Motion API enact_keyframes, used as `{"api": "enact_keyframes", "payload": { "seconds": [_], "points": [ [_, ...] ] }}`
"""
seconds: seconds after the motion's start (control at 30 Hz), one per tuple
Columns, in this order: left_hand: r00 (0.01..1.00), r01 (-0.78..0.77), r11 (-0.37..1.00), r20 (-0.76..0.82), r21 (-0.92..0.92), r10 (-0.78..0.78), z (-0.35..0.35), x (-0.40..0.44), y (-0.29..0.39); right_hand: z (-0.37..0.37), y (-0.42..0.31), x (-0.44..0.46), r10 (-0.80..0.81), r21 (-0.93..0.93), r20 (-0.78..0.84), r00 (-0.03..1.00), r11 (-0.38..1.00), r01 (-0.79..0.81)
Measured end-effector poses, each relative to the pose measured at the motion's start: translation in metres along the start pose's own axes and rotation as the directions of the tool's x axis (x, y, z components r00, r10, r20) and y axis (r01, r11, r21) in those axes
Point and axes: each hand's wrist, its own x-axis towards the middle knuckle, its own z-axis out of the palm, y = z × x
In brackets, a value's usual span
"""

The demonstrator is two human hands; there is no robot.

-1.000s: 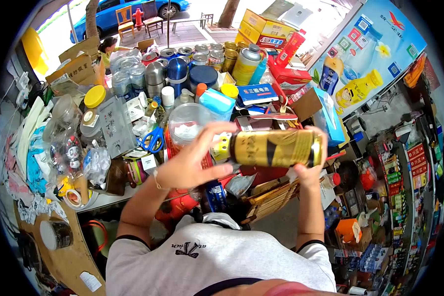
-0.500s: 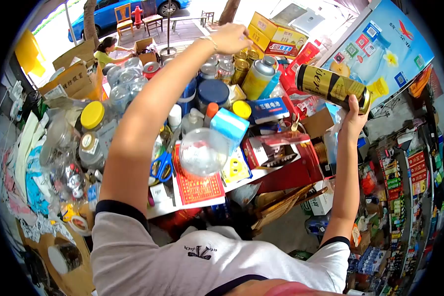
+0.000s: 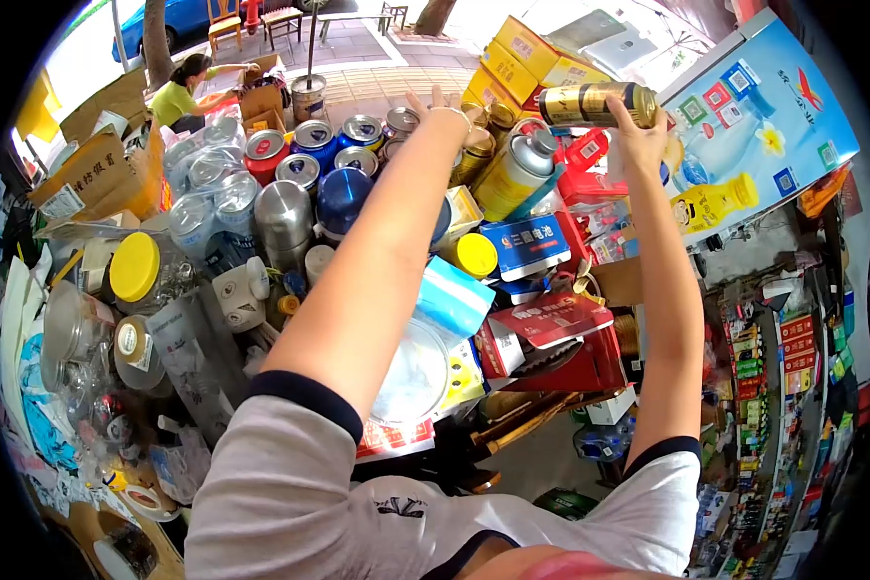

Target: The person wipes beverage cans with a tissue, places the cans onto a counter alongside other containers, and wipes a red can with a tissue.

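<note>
My right hand (image 3: 640, 135) is wrapped round one end of a gold-and-black drink can (image 3: 580, 104), held tilted almost on its side above the cluttered table. With its fingers spread, my left hand (image 3: 445, 114) is over the back of the table, beside several upright gold cans (image 3: 472, 159). Whether its fingertips touch a can I cannot tell. Close by stand a yellow-and-silver canister (image 3: 514, 179), a red-topped can (image 3: 265, 153) and blue cans (image 3: 315, 140). A yellow carton (image 3: 524, 63) lies just behind the held can.
A steel bottle (image 3: 283, 220), a yellow-lidded jar (image 3: 135, 266), a blue battery box (image 3: 525, 244) and a clear round tub (image 3: 411, 372) crowd the table. A large blue printed carton (image 3: 773, 126) leans at right. Beyond the table a person (image 3: 179, 101) bends over a box.
My right hand has raised the can up and to the left, closer to the yellow carton. My left hand has come down toward the cans and spread its fingers. The camera view has shifted.
</note>
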Motion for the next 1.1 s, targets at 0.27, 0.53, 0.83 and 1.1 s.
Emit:
{"api": "enact_keyframes", "payload": {
  "seconds": [0.27,0.53,0.83,1.1],
  "points": [
    [0.997,0.024,1.0,-0.071,-0.012,-0.024,0.021,0.001,-0.001,0.041,0.034,0.006,0.107,-0.02,0.11,0.988,0.994,-0.106],
    [0.996,0.032,0.999,-0.083,-0.001,-0.032,0.022,0.002,0.001,0.057,0.053,0.018,0.01,0.009,0.38,0.925,1.0,-0.014],
    [0.997,0.027,1.0,-0.075,0.0,-0.027,0.021,0.001,0.001,0.045,0.038,0.015,0.02,0.025,0.492,0.87,0.999,-0.037],
    [0.997,0.029,0.999,-0.074,-0.014,-0.03,0.018,-0.004,0.001,0.061,0.054,0.014,0.085,-0.042,0.678,0.73,0.996,-0.076]
  ]
}}
